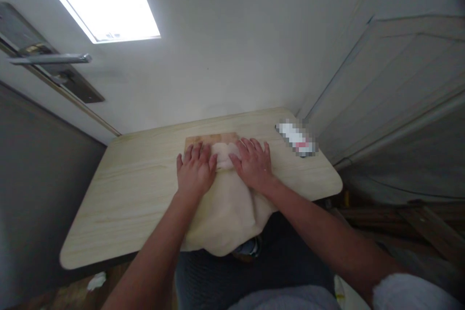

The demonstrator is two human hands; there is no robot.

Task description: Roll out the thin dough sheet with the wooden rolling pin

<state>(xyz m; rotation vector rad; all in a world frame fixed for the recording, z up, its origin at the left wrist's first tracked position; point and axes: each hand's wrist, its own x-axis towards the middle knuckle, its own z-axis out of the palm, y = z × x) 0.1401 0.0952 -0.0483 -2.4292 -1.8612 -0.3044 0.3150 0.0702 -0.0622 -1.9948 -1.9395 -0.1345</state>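
Note:
A soft, pale cream sheet that looks like cloth [227, 203] lies over the front of the table and droops past its edge. Its far end is folded or bunched over a wooden board [210, 139], and only the board's back strip shows. Palm down, my left hand [196, 167] rests on the left side of the cloth's far end with fingers spread toward the board. My right hand [252, 160] lies on the right side, fingers stretched out and thumb pointing inward. A short stretch of pale cloth shows between the two thumbs.
The light wood-grain table [134, 193] stands against a white door with a metal handle [51, 59] and a bright window [105, 0]. A pixelated white object [296, 138] with dark edges lies at the table's right. A crumpled white scrap [96, 281] is on the floor.

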